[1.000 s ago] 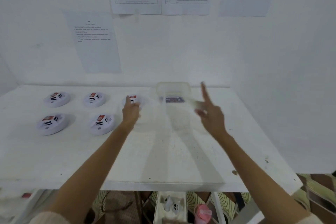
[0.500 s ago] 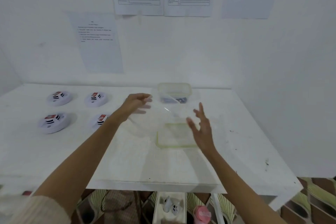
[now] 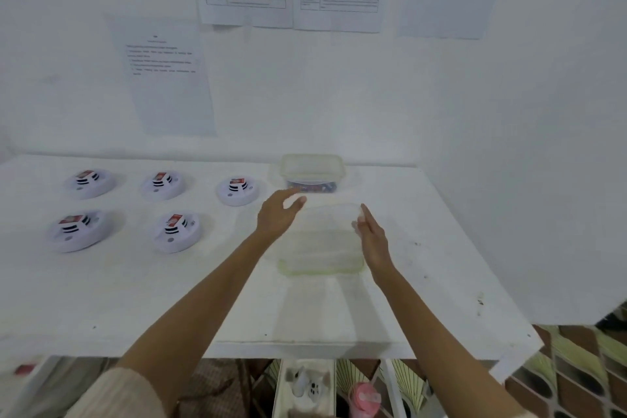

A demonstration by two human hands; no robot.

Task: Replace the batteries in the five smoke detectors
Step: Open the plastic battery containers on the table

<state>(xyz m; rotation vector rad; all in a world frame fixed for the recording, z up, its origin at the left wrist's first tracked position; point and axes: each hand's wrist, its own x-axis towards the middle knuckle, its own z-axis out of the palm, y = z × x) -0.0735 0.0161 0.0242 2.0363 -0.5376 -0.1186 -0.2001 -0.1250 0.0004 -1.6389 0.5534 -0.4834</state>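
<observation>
White table point(image 3: 135, 298) | 12 o'clock box point(image 3: 312, 167) unlidded | 10 o'clock smoke detectors point(image 3: 163, 184): we judge none opened | left hand point(image 3: 279, 215), right hand point(image 3: 373, 242): fingers relaxed, empty

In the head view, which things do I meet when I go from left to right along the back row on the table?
Left smoke detector → middle smoke detector → right smoke detector → clear plastic box.

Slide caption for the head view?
Open left hand and right hand flank a clear lid; five smoke detectors sit on the white table.
</observation>
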